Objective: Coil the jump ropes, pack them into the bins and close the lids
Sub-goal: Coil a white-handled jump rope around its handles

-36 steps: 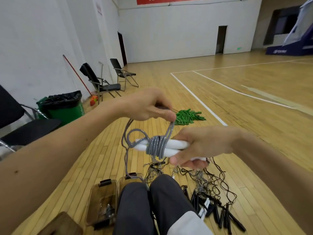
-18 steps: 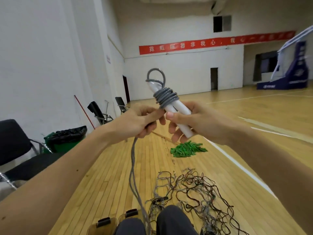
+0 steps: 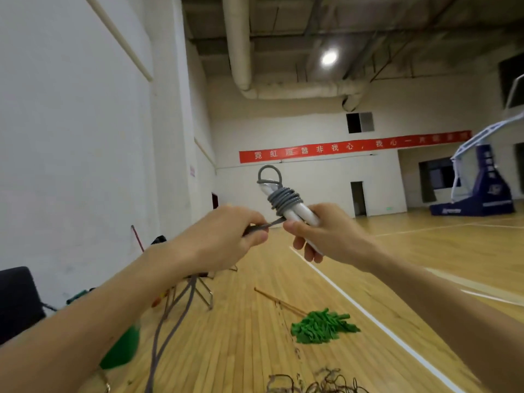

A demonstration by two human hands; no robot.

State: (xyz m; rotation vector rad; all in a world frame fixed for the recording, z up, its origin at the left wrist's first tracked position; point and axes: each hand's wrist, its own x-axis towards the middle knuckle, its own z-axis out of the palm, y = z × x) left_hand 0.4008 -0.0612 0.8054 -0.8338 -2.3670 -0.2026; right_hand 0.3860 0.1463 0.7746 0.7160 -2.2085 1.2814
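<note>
Head view: step in hand was coiling, one jump rope (image 3: 285, 205) mid-wrap, held up at chest height in front of the person, well above the floor (image 3: 241, 350). Right grip (image 3: 326, 234) was a bare hand with fingers curled round the lower ends of the white handles (image 3: 302, 215), which tilted up and to the left. Left grip (image 3: 226, 236), also a bare hand, pinched the grey cord (image 3: 283, 198) between thumb and fingers just beside the handles, the short stretch between looking taut. The cord was wound round the handles near their top, with a small loop (image 3: 269, 174) sticking out above.

Slack cord (image 3: 170, 321) hung from under the left grip toward the floor, so plenty seemed left to wind. Next move probably needs the left grip to carry the cord round the handles again while keeping tension, with the right holding steady so the turns don't slip.

Counts:
- white handles: 2, side by side
- grey cord: 1; hanging part showed 2 strands
- turns round the handles: several, exact number unclear
- tangled dark ropes (image 3: 312, 387): 1 heap on the floor, cut by the bottom edge, can't count
- green mop head (image 3: 320, 326): 1
- bins and lids: none in view
</note>
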